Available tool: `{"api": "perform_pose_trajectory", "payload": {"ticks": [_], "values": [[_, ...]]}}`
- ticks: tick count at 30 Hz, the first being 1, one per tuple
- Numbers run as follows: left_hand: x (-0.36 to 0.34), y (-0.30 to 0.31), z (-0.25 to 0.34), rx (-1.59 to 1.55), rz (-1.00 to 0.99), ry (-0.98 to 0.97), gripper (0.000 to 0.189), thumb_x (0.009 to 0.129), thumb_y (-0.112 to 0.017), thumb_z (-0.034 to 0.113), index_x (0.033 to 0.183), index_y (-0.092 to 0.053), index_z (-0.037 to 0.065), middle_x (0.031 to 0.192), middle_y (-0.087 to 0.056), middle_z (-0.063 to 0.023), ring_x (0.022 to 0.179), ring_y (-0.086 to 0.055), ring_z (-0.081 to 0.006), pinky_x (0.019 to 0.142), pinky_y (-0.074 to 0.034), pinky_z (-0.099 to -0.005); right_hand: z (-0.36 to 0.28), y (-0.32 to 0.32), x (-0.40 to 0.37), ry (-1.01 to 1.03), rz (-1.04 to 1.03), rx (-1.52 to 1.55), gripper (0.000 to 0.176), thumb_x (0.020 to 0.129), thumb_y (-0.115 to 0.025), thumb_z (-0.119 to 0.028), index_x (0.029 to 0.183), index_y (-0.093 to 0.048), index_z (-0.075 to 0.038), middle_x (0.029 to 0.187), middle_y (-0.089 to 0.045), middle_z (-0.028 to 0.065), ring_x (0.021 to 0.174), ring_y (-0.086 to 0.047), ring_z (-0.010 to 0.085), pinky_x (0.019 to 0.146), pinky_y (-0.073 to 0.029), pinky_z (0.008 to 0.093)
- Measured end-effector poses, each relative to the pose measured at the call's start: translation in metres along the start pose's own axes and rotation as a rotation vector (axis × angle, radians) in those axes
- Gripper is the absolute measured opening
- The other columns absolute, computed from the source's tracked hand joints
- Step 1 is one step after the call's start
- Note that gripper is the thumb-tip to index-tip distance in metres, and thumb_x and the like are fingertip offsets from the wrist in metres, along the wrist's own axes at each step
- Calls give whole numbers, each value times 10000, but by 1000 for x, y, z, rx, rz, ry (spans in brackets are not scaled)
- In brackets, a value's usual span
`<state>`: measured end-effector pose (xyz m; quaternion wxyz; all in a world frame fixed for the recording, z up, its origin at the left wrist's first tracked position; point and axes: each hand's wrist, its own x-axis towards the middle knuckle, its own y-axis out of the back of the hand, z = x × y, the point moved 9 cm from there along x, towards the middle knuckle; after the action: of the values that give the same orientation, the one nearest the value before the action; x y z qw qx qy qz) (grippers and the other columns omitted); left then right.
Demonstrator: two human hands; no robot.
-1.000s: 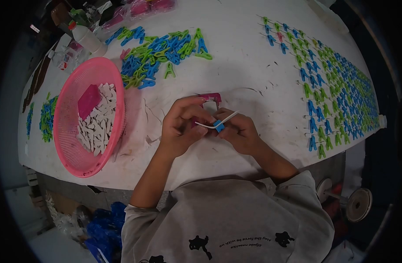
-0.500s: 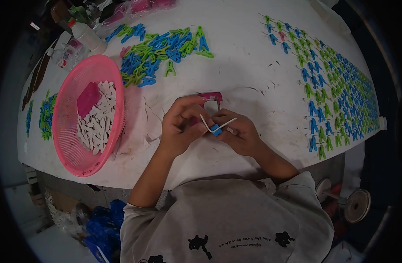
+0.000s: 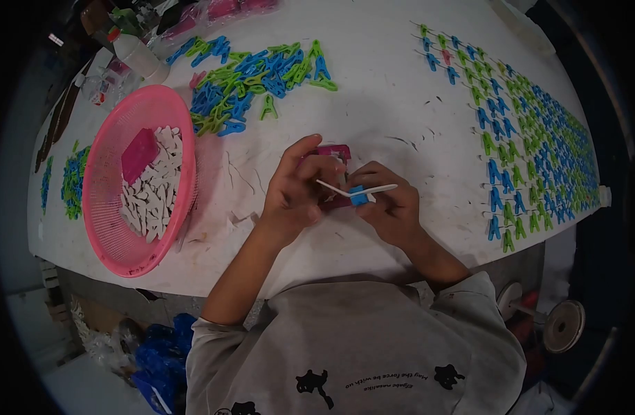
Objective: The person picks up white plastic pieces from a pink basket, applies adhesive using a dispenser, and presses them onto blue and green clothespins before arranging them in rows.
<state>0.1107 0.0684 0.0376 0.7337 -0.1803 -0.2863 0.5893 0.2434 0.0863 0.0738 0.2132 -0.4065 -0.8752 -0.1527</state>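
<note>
My right hand (image 3: 390, 207) pinches a small blue piece (image 3: 359, 196) with a bent white strip (image 3: 378, 189) across it. Just left of it, my left hand (image 3: 295, 188) has its fingers spread, the index finger raised, near the strip's left end. Behind both hands, partly hidden by them, a magenta box (image 3: 337, 151) lies on the white table (image 3: 262, 166).
At the left stands a pink basket (image 3: 99, 228) of white pieces (image 3: 151, 200) with a magenta block (image 3: 139, 155). Blue and green clips (image 3: 252, 79) are heaped behind it. Rows of clips (image 3: 511, 138) cover the right side. A bottle (image 3: 137, 55) stands back left.
My left hand has let go of the white strip and opened its fingers. My right hand has moved slightly right with the blue piece, and the strip has turned flatter.
</note>
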Motion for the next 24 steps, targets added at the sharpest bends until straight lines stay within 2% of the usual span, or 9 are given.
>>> {"api": "perform_pose_trajectory", "payload": {"ticks": [2,3,4,5,6,12,16,20,24], "values": [[2,2,-2,-10,-4,-32,971,736,-867,273,1503,-307,69,1235,-568,-102,1110,-550,-211,967,-448,-360,-3,13,-2,39,146,33,384,908,-726,-257,1137,-643,41,1064,-656,148,945,-593,196,784,-478,315],[2,0,-2,41,-40,-30,959,688,-863,171,1488,-343,83,1271,-548,-96,1123,-529,-192,991,-421,-352,-4,13,-1,40,150,32,384,908,-726,-257,1137,-643,41,1064,-656,148,945,-593,196,784,-478,315],[2,-3,-2,92,-75,-27,963,639,-860,69,1473,-379,97,1307,-529,-89,1135,-509,-174,1015,-393,-345,-7,15,1,46,180,59,332,849,-758,-148,1124,-667,13,1077,-673,122,943,-600,197,782,-484,321],[2,-6,-2,93,-79,-24,963,639,-860,69,1473,-379,97,1307,-529,-89,1135,-509,-174,1015,-393,-345,-9,17,1,51,212,86,338,789,-790,-40,1112,-691,-16,1091,-691,96,941,-607,198,780,-489,326],[0,-12,-1,141,-96,-22,925,643,-858,61,1452,-411,94,1296,-522,-82,1121,-514,-174,1008,-400,-336,-8,17,2,52,219,84,338,789,-790,-40,1112,-691,-16,1091,-691,96,941,-607,198,780,-489,326],[-2,-19,6,291,-61,-95,669,692,-843,53,1303,-570,80,1272,-487,-88,1123,-522,-181,936,-462,-311,-4,0,1,47,83,-5,498,708,-873,-135,1157,-686,-30,1089,-689,95,963,-636,197,787,-513,308],[-3,-16,13,422,-136,-195,501,705,-831,41,1174,-655,66,1283,-475,-105,1145,-526,-203,903,-500,-324,3,-5,-3,-21,104,60,540,667,-900,-174,1143,-689,-32,1028,-675,81,874,-635,148,700,-509,277],[-5,-21,16,410,-163,-210,422,737,-783,9,1141,-664,36,1284,-469,-112,1162,-522,-208,910,-502,-330,7,-4,-4,-99,45,-31,642,608,-936,-243,1150,-675,-18,996,-646,59,811,-597,129,645,-477,268],[-4,-9,18,240,-31,-212,318,827,-674,-4,1143,-633,-7,1250,-544,-141,1152,-551,-207,899,-514,-324,2,-1,0,-12,166,49,583,717,-882,-349,1154,-673,-23,994,-621,92,782,-564,134,638,-458,270]]}}
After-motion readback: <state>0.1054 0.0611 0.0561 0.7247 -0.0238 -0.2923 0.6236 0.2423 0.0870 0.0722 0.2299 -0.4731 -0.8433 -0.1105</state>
